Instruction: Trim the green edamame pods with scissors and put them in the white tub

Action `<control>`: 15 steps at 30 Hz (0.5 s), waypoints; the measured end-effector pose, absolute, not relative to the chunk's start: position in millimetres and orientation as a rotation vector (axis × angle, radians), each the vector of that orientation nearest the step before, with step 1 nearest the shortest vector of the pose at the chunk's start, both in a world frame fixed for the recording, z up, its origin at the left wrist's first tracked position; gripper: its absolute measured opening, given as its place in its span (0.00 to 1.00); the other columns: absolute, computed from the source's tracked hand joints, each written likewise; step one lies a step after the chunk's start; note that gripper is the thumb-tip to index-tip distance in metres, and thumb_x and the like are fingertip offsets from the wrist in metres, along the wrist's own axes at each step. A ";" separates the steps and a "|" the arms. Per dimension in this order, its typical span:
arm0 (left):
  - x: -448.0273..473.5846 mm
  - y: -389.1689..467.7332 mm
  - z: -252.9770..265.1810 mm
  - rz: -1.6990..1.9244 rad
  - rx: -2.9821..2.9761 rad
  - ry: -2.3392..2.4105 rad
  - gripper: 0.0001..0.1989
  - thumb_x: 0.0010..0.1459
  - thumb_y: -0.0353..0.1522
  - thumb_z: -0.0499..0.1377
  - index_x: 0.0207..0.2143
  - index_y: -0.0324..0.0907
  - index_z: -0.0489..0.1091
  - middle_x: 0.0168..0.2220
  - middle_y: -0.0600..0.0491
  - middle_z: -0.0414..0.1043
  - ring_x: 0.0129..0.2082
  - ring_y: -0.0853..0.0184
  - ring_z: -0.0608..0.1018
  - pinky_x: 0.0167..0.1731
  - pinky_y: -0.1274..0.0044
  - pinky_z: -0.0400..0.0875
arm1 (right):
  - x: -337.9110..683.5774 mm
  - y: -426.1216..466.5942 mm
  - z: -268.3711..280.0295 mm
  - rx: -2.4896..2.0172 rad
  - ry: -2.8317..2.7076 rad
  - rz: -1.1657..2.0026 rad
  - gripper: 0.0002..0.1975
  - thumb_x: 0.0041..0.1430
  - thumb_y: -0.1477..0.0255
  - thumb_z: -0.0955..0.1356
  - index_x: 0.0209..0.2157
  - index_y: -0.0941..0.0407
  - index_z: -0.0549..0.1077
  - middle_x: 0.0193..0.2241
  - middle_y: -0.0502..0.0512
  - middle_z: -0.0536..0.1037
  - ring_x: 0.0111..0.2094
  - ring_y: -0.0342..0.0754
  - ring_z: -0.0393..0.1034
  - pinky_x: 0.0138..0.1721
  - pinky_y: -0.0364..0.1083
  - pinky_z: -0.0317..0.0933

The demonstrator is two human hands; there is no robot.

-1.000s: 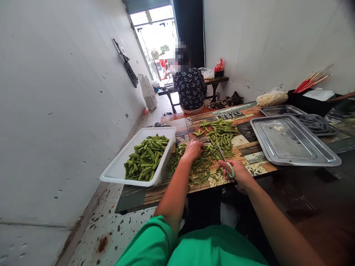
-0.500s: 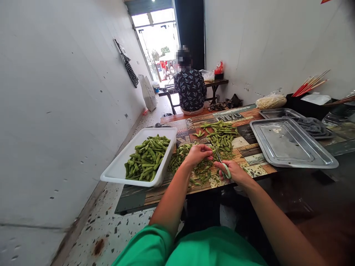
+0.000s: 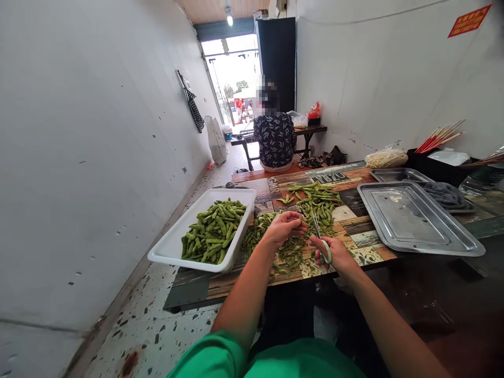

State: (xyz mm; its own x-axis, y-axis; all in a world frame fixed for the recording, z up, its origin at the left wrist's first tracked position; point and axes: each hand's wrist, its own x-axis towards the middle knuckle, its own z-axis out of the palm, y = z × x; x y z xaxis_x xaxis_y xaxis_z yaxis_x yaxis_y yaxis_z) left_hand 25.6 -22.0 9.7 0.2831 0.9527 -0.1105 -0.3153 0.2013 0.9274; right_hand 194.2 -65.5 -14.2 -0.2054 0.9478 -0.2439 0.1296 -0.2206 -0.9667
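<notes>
My left hand [image 3: 284, 229] is closed in a pinch over the table, with a bit of green bean pod at its fingertips, mostly hidden by the fingers. Just to its right, my right hand [image 3: 333, 254] grips scissors [image 3: 325, 252] by their pale green handles, blades pointing away from me. Beyond the hands lies a pile of green bean pods [image 3: 321, 202]. Pod trimmings [image 3: 290, 257] are scattered beneath and around my hands. On the left, a white plastic tub [image 3: 167, 253] holds a heap of green pods [image 3: 214, 231].
A metal tray [image 3: 417, 218] lies on the patterned table [image 3: 189, 291] at right. Behind it are a second tray with a grey cloth [image 3: 444, 194], a bag of thin sticks [image 3: 388, 157] and red-tipped skewers [image 3: 437, 139]. A person [image 3: 274, 139] sits beyond, facing away.
The view has tipped upward slightly. The scissors have drawn a little away from my left hand, leaving a wider gap between the blades and its fingertips.
</notes>
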 end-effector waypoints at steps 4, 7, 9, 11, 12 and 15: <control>28.7 -22.4 13.4 1.222 0.911 0.863 0.16 0.41 0.31 0.68 0.31 0.36 0.66 0.31 0.50 0.76 0.25 0.75 0.74 0.26 0.83 0.66 | 192.0 -68.3 -14.0 -1.339 -1.307 1.562 0.21 0.47 0.51 0.69 0.28 0.56 0.66 0.15 0.45 0.68 0.15 0.41 0.65 0.11 0.38 0.51; 32.0 -22.0 13.3 1.310 0.869 0.950 0.15 0.39 0.29 0.69 0.29 0.36 0.68 0.24 0.55 0.72 0.21 0.79 0.70 0.21 0.85 0.62 | 189.0 -70.3 -13.4 -1.338 -1.311 1.595 0.21 0.48 0.51 0.68 0.28 0.55 0.66 0.16 0.45 0.68 0.15 0.41 0.65 0.11 0.38 0.51; 34.5 -22.5 12.6 1.307 0.790 0.939 0.14 0.40 0.29 0.69 0.29 0.35 0.68 0.21 0.56 0.69 0.20 0.77 0.71 0.23 0.83 0.65 | 187.0 -71.1 -12.6 -1.336 -1.325 1.604 0.21 0.47 0.51 0.69 0.28 0.55 0.66 0.16 0.45 0.68 0.16 0.41 0.65 0.11 0.39 0.52; 36.9 -23.4 11.6 1.286 0.738 0.918 0.14 0.40 0.28 0.69 0.28 0.35 0.67 0.22 0.55 0.70 0.21 0.74 0.73 0.26 0.80 0.69 | 185.1 -71.1 -11.7 -1.322 -1.345 1.591 0.20 0.46 0.52 0.70 0.28 0.55 0.66 0.17 0.45 0.68 0.16 0.42 0.65 0.12 0.39 0.52; 38.1 -24.0 11.0 1.277 0.736 0.921 0.14 0.40 0.28 0.69 0.27 0.35 0.67 0.22 0.54 0.71 0.22 0.73 0.74 0.27 0.79 0.70 | 184.3 -70.8 -11.3 -1.312 -1.356 1.581 0.20 0.46 0.53 0.70 0.27 0.55 0.66 0.17 0.45 0.68 0.16 0.42 0.65 0.12 0.39 0.53; 41.1 -25.9 8.8 1.262 0.779 0.956 0.13 0.39 0.27 0.69 0.25 0.34 0.67 0.21 0.53 0.71 0.20 0.73 0.74 0.26 0.78 0.71 | 182.9 -69.0 -10.5 -1.286 -1.369 1.552 0.19 0.46 0.54 0.71 0.27 0.55 0.66 0.17 0.45 0.68 0.16 0.42 0.65 0.12 0.38 0.52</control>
